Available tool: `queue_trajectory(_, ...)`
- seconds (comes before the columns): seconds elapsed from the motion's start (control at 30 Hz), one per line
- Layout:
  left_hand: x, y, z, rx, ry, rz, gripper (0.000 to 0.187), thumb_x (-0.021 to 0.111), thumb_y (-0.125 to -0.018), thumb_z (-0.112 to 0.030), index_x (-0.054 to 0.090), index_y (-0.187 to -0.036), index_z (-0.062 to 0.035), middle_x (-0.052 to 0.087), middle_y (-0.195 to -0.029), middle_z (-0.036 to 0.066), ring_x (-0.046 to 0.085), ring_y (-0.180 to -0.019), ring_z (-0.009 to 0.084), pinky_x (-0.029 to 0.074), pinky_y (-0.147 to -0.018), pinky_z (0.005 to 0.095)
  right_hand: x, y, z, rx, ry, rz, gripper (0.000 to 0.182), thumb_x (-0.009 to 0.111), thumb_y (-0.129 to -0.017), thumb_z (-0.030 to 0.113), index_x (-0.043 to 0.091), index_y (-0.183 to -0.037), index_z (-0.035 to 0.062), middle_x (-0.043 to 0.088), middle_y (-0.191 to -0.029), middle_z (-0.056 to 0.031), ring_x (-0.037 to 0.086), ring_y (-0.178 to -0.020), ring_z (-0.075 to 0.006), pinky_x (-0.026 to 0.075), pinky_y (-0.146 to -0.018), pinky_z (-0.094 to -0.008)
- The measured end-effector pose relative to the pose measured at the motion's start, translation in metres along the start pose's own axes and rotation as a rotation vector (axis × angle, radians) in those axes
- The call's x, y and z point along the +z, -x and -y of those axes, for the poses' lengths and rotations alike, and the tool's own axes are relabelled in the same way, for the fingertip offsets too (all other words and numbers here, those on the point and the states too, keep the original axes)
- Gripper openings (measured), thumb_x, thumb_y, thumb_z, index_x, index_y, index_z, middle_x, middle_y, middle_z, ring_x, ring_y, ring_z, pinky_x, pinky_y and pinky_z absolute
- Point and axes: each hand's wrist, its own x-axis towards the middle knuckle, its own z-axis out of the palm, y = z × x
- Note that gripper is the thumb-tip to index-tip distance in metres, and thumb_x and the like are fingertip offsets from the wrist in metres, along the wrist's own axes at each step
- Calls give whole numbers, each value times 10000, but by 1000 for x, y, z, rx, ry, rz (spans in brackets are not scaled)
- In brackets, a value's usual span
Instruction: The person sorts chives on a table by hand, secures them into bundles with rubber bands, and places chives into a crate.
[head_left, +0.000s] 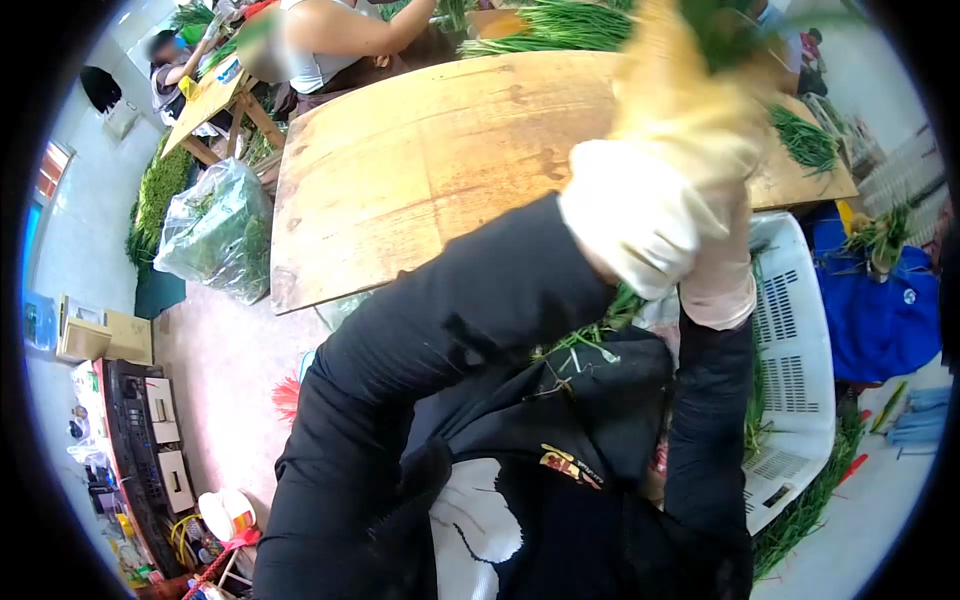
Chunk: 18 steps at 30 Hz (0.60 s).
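Note:
My two gloved hands are raised together over the right part of the wooden table (430, 150), smeared by motion. My left hand (650, 170), in a cream glove, crosses in front of my right. My right hand (735, 170) is partly hidden behind it, its pale cuff showing below. Both are closed around a blurred bunch of green chives (720, 35) at the top of the view. Their separate fingers do not show. Loose chive stalks (600, 335) lie below the hands, close to my dark apron (590, 400).
A white perforated basket (795, 350) stands to the right, beside a blue bag (880, 320). Chives (570, 25) are piled across the far table edge, with a smaller bunch (805, 140) at right. Left stands a clear plastic bag (215, 230) of greens. Other people work beyond the table.

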Motion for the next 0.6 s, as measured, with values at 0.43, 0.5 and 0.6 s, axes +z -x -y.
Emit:
queue_trajectory(0.43, -66, 157, 119, -61, -745, 371, 1051, 762, -608, -174, 35, -1355, -29, 218, -1340, 253, 263, -1239, 364, 257, -1000, 384, -108, 52, -27, 128, -452, -445, 417, 527, -858, 199, 422, -1171, -55, 440, -744, 16, 450, -748, -111, 388, -828, -305)
queue_trajectory(0.5, -81, 182, 127, -490, -488, 464, 520, 496, -742, 4, 356, -1236, -75, 569, -945, 182, 582, -828, 312, 462, -714, 368, -125, 67, -36, 9, -587, -319, 392, 496, -877, 202, 420, -1170, -47, 385, -714, 26, 421, -731, -106, 378, -843, -313)
queue_trajectory(0.6, -107, 195, 120, -476, -947, 451, 197, 467, -752, -16, 514, -931, -85, 613, -744, 120, 596, -700, 314, 477, -642, 359, -140, 89, -31, -5, -657, -424, 333, 470, -888, 187, 441, -1135, -35, 381, -702, 27, 418, -713, -111, 392, -834, -312)
